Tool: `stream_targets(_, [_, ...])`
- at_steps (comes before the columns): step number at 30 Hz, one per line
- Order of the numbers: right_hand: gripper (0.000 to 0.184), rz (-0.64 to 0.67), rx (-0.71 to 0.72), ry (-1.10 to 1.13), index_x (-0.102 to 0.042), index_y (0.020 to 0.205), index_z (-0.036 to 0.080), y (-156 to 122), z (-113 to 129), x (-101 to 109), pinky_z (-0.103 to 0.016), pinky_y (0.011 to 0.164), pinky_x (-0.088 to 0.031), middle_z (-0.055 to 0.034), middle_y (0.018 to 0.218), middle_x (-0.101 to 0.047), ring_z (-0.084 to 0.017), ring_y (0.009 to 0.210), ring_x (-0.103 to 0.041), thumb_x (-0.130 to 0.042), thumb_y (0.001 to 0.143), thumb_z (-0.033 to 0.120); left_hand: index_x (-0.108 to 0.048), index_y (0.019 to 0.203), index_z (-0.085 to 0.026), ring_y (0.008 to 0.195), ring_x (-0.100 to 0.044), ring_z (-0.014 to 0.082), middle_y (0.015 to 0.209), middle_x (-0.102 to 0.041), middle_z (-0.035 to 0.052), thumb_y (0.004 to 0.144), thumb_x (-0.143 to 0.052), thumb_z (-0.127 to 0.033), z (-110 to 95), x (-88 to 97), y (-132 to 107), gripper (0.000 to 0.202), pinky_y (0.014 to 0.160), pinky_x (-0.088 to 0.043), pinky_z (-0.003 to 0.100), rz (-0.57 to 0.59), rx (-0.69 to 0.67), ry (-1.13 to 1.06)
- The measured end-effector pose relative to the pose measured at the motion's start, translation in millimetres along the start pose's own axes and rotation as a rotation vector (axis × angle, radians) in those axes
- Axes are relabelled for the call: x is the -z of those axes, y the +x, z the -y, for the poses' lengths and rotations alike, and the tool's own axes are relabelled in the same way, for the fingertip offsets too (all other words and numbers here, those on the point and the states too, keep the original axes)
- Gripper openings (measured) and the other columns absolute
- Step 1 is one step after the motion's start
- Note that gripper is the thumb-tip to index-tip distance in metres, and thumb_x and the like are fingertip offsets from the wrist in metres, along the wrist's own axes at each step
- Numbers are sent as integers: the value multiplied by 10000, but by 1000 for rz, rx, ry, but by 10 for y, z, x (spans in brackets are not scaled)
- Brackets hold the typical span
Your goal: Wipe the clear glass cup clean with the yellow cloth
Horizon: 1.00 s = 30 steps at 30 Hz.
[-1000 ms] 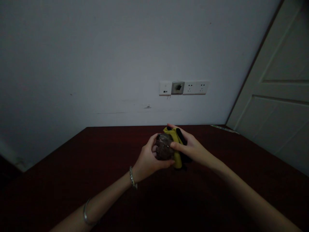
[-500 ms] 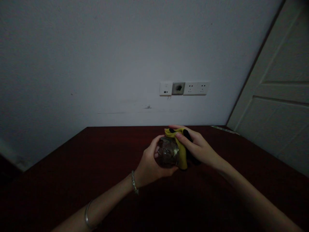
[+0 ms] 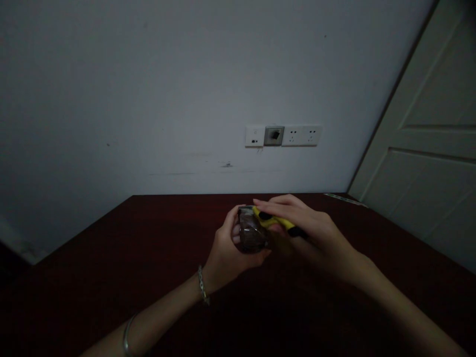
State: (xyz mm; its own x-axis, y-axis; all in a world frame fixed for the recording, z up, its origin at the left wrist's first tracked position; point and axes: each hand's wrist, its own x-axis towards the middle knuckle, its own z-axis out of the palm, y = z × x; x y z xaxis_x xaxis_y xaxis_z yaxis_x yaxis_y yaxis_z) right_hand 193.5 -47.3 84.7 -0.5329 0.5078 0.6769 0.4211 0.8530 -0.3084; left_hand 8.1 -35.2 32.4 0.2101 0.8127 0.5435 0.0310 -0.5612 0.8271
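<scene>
A clear, patterned glass is held above the dark red table, with my left hand wrapped round its left side and underside. My right hand grips a yellow and black cloth and presses it to the glass's upper right edge. Part of the cloth hangs below the right hand, blurred and dim. Some left fingertips show behind the glass. Whether the cloth reaches inside the glass cannot be made out.
The dark red tabletop runs back to a pale wall bearing several sockets. A panelled white door stands at the right. A thin patterned strip lies at the table's back right edge.
My right hand has turned over the glass's rim, and the cloth is now bunched under its fingers. My left hand has shifted slightly left with the glass.
</scene>
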Motion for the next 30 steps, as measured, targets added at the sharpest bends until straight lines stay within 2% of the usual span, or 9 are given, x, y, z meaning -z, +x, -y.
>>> stream_targets(4, [543,-63,48,-41,-441,1349,317,4,-114,-19,-427,988,-462,-2,1334,-541,-216,1201,-517,-467,860,82,-386,1250,-180,1072,-594,292,1176,-600,113,549,-808,-266,-24,35,-5,823,896,-524,422,53,-101,120])
stream_targets(7, [512,-101,30,-50,-474,1328,299,32,-176,-21,-415,986,-476,-8,1293,-580,-207,1169,-555,-493,860,92,-379,1265,-178,1060,-598,279,1180,-596,115,559,-807,-278,-46,57,-21,832,914,-511,412,101,-133,180])
stream_targets(9, [456,-99,31,-45,-514,1295,290,50,-159,-5,-402,980,-488,-12,1269,-598,-201,1146,-576,-517,871,121,-374,1268,-174,1071,-592,280,1190,-591,123,556,-808,-278,-54,58,-31,841,919,-508,412,89,-132,195])
stream_targets(13, [405,-68,54,-22,-554,1253,302,59,-40,61,-394,950,-517,-3,1219,-632,-202,1113,-601,-547,876,155,-369,1274,-177,1083,-589,283,1207,-588,123,544,-815,-272,-47,30,-42,861,914,-515,411,53,-108,184])
stream_targets(18, [400,-15,80,49,-573,1229,329,29,54,108,-383,951,-523,21,1207,-639,-203,1113,-603,-561,869,155,-391,1245,-165,1072,-604,296,1182,-609,132,547,-806,-255,-20,-6,-38,817,830,-568,398,23,8,52])
stream_targets(22, [378,-47,72,41,-590,1208,326,37,17,77,-387,943,-528,21,1183,-653,-202,1089,-618,-571,866,165,-386,1262,-167,1066,-609,291,1181,-610,132,554,-805,-248,27,4,-45,826,818,-577,382,43,1,4])
stream_targets(27, [344,-112,-4,35,-614,1182,307,73,-76,2,-389,933,-530,7,1168,-661,-200,1059,-636,-572,867,174,-369,1278,-161,1061,-614,282,1209,-594,146,555,-813,-241,76,15,-55,853,826,-575,366,47,6,-20])
stream_targets(30, [362,-93,6,51,-604,1193,309,72,-68,-1,-379,937,-526,9,1172,-659,-196,1073,-628,-584,860,168,-380,1258,-155,1027,-634,280,1176,-615,146,563,-804,-239,90,17,-28,819,806,-582,367,43,45,-56])
